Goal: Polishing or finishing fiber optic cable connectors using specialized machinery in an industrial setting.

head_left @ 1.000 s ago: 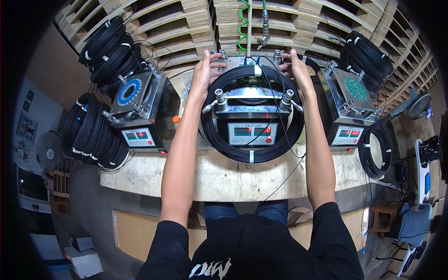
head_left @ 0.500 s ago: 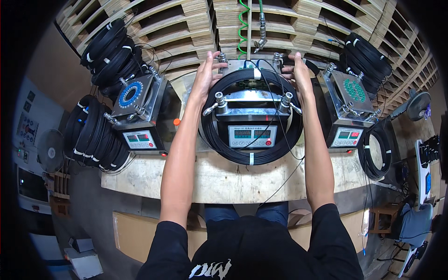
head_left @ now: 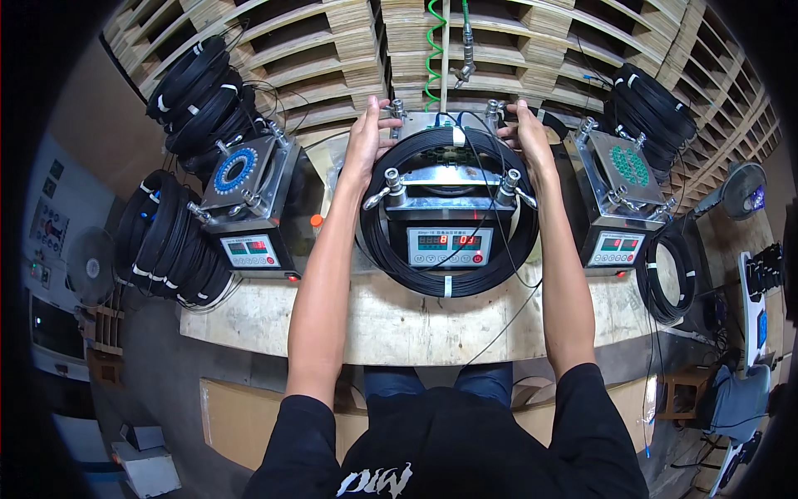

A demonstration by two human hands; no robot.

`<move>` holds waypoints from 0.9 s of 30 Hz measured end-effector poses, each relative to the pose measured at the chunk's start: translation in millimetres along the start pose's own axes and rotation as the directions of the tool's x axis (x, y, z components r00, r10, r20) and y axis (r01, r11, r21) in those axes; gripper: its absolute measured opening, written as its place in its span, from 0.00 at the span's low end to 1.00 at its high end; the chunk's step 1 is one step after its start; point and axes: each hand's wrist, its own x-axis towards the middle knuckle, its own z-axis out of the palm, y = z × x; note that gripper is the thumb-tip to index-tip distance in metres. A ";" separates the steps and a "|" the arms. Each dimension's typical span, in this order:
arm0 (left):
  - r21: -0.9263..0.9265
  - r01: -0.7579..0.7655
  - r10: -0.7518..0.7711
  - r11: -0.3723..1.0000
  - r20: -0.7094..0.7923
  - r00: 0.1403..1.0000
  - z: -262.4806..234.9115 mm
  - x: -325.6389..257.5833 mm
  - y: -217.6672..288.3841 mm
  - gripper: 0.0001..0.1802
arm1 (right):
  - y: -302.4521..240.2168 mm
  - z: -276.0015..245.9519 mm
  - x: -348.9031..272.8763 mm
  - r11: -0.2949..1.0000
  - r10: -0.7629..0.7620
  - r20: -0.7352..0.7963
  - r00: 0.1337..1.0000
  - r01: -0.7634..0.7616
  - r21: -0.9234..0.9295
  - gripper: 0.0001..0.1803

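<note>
A large coil of black cable (head_left: 447, 286), bound with white ties, hangs around the front of the middle metal machine (head_left: 449, 200). My left hand (head_left: 367, 141) is at the machine's far left corner, fingers stretched inward beside a metal clamp post (head_left: 397, 116). Opposite it, my right hand (head_left: 527, 137) reaches the far right clamp post (head_left: 492, 112) with fingers apart. Neither hand appears to grip anything; whether the fingertips touch the posts or the coil, I cannot tell. The lit digital display panel (head_left: 450, 247) shows through the coil's ring.
Similar machines stand left (head_left: 253, 204) and right (head_left: 619, 195), one topped by a blue ring, the other by green parts. Black cable coils are stacked at left (head_left: 158, 241) and far right (head_left: 652, 116). A green spiral hose (head_left: 434, 50) hangs behind, before wooden pallets (head_left: 341, 50).
Red digits now show on the middle display. My right hand has shifted slightly inward, while my left hand stays nearly in place. The coil sits as before.
</note>
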 end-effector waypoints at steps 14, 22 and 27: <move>0.016 0.043 -0.042 0.999 -0.039 0.998 -5.8 -4.4 2.6 0.41 | 2.5 11.5 57.0 0.982 0.131 -0.064 0.989 -0.138 -0.127 0.31; -0.025 0.064 -0.064 0.998 -0.034 0.997 -0.1 0.3 -1.3 0.40 | 41.4 -10.6 122.8 0.888 0.328 0.091 0.940 -0.340 0.309 0.15; -0.039 0.061 -0.062 0.997 -0.037 0.997 -4.6 -1.0 -0.1 0.40 | 29.1 1.1 102.4 0.878 0.291 0.126 0.948 -0.317 0.359 0.16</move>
